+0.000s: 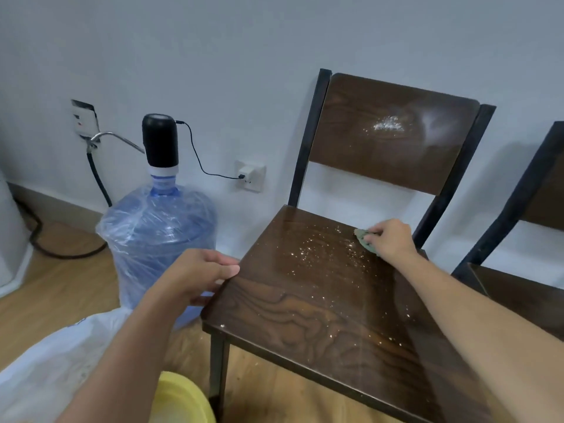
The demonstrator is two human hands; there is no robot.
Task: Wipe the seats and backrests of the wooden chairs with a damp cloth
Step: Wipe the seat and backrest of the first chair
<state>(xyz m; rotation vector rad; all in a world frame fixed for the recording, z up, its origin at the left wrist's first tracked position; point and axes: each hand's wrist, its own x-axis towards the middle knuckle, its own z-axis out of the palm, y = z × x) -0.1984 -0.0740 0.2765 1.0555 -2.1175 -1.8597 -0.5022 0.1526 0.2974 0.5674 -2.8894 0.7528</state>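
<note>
A dark wooden chair with a black metal frame stands against the wall; its seat (305, 312) is sprinkled with white crumbs and its backrest (387, 154) carries a white powdery patch. My right hand (392, 239) presses a green cloth (364, 239) onto the seat's far right corner. My left hand (198, 273) grips the seat's left edge, thumb on top.
A second wooden chair (531, 206) stands close on the right. A blue water jug (155, 233) with a black pump sits left of the chair, cabled to a wall socket (250, 175). A yellow basin (183, 398) and white plastic bag (61, 361) lie near the front left leg.
</note>
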